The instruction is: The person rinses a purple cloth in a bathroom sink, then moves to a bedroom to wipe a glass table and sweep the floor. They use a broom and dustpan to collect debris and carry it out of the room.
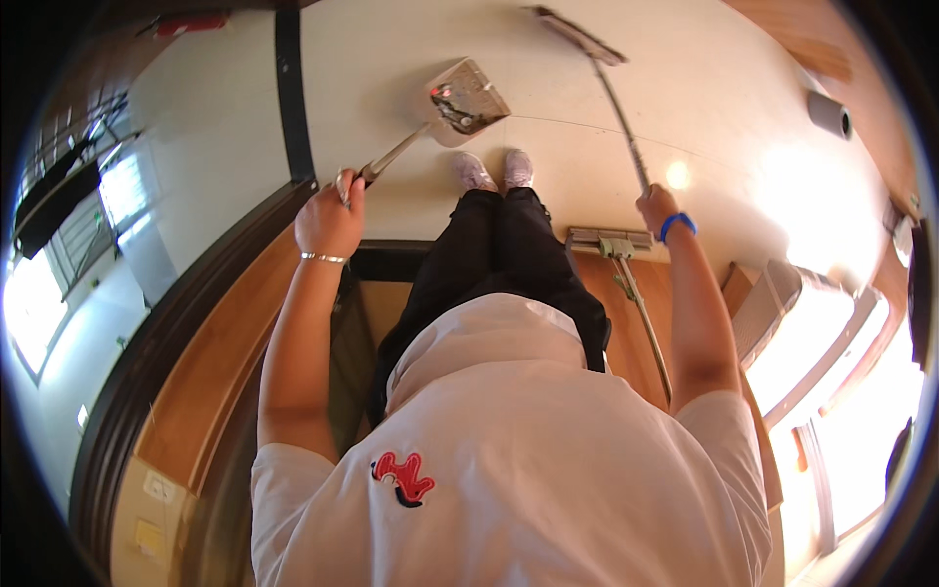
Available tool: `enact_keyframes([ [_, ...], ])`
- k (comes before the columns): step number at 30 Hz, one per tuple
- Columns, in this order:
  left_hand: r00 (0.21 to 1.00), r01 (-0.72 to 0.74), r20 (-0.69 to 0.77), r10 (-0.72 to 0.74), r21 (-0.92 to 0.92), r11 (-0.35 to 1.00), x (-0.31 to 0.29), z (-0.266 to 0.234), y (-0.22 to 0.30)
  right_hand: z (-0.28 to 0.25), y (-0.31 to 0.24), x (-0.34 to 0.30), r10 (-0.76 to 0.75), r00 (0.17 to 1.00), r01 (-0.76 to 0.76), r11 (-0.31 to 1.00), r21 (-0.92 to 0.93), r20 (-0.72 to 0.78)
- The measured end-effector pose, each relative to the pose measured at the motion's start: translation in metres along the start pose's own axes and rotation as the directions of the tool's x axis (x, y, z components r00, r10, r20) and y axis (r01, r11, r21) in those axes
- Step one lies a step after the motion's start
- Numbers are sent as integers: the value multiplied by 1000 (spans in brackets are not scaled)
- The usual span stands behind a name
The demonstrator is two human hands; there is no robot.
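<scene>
My left hand is closed round the end of a long-handled dustpan, which reaches out ahead of my feet. Inside its pan lie dark debris and a small red scrap. With my right hand I grip the handle of a broom. The broom's wide, flat brown head rests out to the far right of the dustpan, apart from it. A silver bracelet circles my left wrist, and a blue band my right.
A flat mop leans by my right leg against a brown wooden surface. A grey cylinder stands at the far right. On the left run a dark door frame and a dark floor strip. My shoes are on the pale floor.
</scene>
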State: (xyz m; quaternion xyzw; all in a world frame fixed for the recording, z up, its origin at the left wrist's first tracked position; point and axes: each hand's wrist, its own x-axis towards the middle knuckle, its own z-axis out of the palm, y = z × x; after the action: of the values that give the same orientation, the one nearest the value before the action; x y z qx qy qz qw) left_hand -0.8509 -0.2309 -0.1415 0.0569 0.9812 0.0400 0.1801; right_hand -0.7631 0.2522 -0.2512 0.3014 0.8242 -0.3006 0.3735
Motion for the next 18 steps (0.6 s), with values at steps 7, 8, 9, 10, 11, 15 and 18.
enact_keyframes([
  [7, 997, 60, 45, -61, 22, 998, -3, -4, 8, 72, 40, 55, -109, 808, 525, 577, -626, 578],
  [8, 992, 102, 67, -102, 12, 995, -4, -4, 8, 92, 55, 48, -137, 792, 575, 497, -650, 595],
  [9, 993, 95, 73, -98, 39, 995, -4, -2, 7, 95, 50, 24, -91, 877, 403, 674, -619, 472],
  [10, 993, 85, 77, -89, 56, 995, -4, -1, 6, 96, 39, -3, -42, 942, 218, 833, -509, 334],
  [11, 996, 70, 50, -73, 63, 996, -4, 2, 4, 96, 28, -30, 6, 982, 62, 935, -348, 190],
  [15, 993, 67, 90, -72, 63, 996, -4, 1, -2, 70, 50, -75, 67, 925, -181, 943, 278, 375],
  [18, 983, 72, 168, -72, 9, 997, -4, -2, -12, 72, 89, -112, 45, 907, -322, 716, 620, 419],
])
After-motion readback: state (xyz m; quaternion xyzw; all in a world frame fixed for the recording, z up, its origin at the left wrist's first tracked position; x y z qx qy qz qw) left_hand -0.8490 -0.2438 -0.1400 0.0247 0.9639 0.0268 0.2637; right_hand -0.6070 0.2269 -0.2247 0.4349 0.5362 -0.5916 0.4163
